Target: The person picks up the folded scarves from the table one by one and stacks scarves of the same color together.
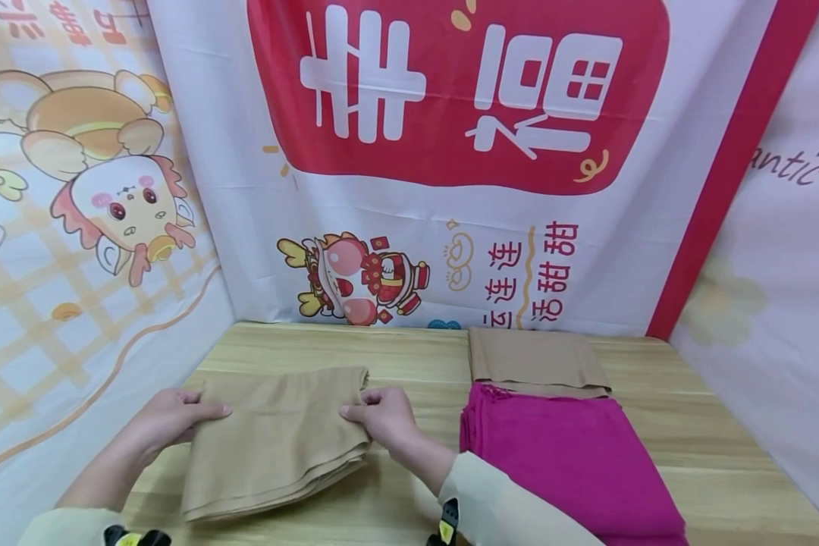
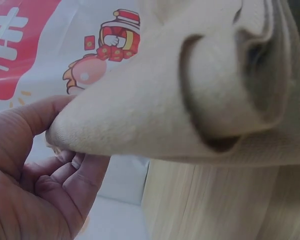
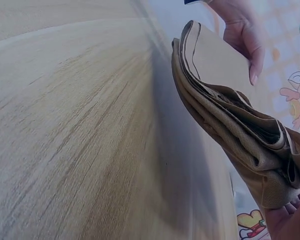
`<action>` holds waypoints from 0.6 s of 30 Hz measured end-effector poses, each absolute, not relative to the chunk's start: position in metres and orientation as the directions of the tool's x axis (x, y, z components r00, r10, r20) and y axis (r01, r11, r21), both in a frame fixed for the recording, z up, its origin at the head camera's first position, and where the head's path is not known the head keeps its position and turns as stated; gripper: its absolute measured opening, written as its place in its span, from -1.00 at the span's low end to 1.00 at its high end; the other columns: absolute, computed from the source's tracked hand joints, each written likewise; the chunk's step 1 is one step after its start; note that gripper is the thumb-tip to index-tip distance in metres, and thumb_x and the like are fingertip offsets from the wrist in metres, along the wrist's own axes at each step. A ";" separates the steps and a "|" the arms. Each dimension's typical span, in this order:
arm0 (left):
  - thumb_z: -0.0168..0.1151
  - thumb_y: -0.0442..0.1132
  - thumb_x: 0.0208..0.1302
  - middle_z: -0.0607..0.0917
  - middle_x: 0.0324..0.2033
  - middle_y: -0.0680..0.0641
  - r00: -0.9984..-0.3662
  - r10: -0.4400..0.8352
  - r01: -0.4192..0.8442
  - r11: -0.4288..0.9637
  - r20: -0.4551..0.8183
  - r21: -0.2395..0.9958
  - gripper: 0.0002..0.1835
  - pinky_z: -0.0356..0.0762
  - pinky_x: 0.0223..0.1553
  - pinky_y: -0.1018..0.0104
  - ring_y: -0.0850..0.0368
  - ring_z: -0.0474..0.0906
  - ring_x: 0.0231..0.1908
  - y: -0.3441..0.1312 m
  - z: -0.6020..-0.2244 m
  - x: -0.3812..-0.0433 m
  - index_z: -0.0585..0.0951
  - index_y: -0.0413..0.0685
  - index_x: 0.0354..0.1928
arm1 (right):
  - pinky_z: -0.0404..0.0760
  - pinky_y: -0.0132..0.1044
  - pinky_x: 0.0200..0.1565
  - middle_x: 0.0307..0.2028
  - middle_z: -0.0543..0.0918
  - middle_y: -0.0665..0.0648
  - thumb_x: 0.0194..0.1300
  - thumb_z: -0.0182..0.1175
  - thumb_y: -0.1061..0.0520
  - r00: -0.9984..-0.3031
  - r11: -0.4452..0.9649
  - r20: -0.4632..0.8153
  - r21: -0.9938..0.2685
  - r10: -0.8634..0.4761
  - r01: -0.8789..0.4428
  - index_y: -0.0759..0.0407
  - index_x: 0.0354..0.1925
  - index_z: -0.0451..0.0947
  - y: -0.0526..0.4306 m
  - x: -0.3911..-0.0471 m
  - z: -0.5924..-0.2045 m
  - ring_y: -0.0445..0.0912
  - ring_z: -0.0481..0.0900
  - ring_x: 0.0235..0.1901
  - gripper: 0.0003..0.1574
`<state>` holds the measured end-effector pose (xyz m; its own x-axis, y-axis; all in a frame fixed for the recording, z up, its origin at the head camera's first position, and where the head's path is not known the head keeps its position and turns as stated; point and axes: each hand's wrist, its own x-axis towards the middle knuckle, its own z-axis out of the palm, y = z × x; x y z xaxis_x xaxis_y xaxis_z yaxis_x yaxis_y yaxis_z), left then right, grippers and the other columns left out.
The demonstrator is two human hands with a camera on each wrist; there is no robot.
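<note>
As my head view shows, left grip [image 1: 164,421] and right grip [image 1: 385,418] pinch the tan cloth [image 1: 273,440] over the left of the table [image 1: 419,387]; in the left wrist view, folding looks mostly done; in the right wrist view, I judge uneven layers need straightening.

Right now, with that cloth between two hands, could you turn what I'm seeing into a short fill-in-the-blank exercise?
1. The left hand and the right hand grip ____ sides of a folded cloth.
2. In the head view, the magenta cloth lies to the ____ of both hands.
3. Just beyond the magenta cloth lies another cloth, coloured ____.
4. The tabletop is patterned with ____ grain.

Missing words: opposite; right; tan; wood.
</note>
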<state>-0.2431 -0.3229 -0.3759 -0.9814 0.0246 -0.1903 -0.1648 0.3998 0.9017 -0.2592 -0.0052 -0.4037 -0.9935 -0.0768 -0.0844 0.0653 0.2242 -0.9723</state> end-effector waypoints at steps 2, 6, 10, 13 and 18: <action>0.33 -0.23 0.23 0.71 -0.42 -0.08 -0.983 0.006 -0.164 0.398 -0.181 0.903 -0.59 0.67 -0.33 0.23 0.08 0.69 -0.42 -0.320 -0.375 -0.245 0.53 -0.53 -0.12 | 0.63 -0.33 -0.42 -0.37 0.67 0.04 0.09 0.47 0.12 -0.993 0.219 -0.094 -0.973 -0.075 0.076 0.23 -0.21 0.70 -0.003 -0.260 -0.403 -0.19 0.63 -0.46 -0.70; 0.35 -0.24 0.21 0.72 -0.42 -0.07 -0.987 -0.011 -0.154 0.393 -0.163 0.907 -0.55 0.67 -0.33 0.24 0.09 0.68 -0.42 -0.313 -0.375 -0.248 0.54 -0.57 -0.08 | 0.63 -0.33 -0.44 -0.44 0.67 0.02 0.13 0.44 0.09 -0.990 0.210 -0.116 -0.973 -0.075 0.098 0.19 -0.22 0.70 0.002 -0.260 -0.403 -0.19 0.63 -0.48 -0.74; 0.38 -0.22 0.18 0.71 -0.42 -0.05 -0.988 -0.023 -0.146 0.409 -0.150 0.901 -0.55 0.66 -0.34 0.26 0.11 0.67 -0.43 -0.308 -0.374 -0.252 0.57 -0.55 -0.10 | 0.64 -0.33 -0.41 -0.42 0.68 0.03 0.12 0.45 0.08 -0.992 0.204 -0.113 -0.974 -0.063 0.098 0.20 -0.19 0.70 0.007 -0.260 -0.403 -0.19 0.64 -0.45 -0.71; 0.39 -0.19 0.18 0.69 -0.43 0.00 -0.990 -0.035 -0.139 0.443 -0.137 0.886 -0.60 0.64 -0.36 0.28 0.14 0.65 -0.44 -0.303 -0.373 -0.255 0.61 -0.48 -0.16 | 0.63 -0.33 -0.41 -0.40 0.67 0.03 0.11 0.45 0.07 -0.993 0.203 -0.104 -0.975 -0.057 0.090 0.19 -0.23 0.71 0.012 -0.261 -0.403 -0.19 0.62 -0.45 -0.72; 0.40 -0.17 0.16 0.66 -0.52 0.06 -0.994 -0.044 -0.111 0.479 -0.102 0.871 -0.68 0.60 -0.42 0.32 0.21 0.58 -0.51 -0.295 -0.372 -0.261 0.67 -0.36 -0.25 | 0.62 -0.33 -0.42 -0.37 0.64 0.05 0.11 0.46 0.05 -0.996 0.194 -0.084 -0.978 -0.037 0.076 0.20 -0.25 0.71 0.020 -0.259 -0.405 -0.19 0.59 -0.43 -0.71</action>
<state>-0.2614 -0.2946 -0.3716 -0.9937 -0.0444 -0.1024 -0.1112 0.4786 0.8710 -0.2594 0.0198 -0.4049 -0.9957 -0.0372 -0.0843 0.0756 0.1945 -0.9780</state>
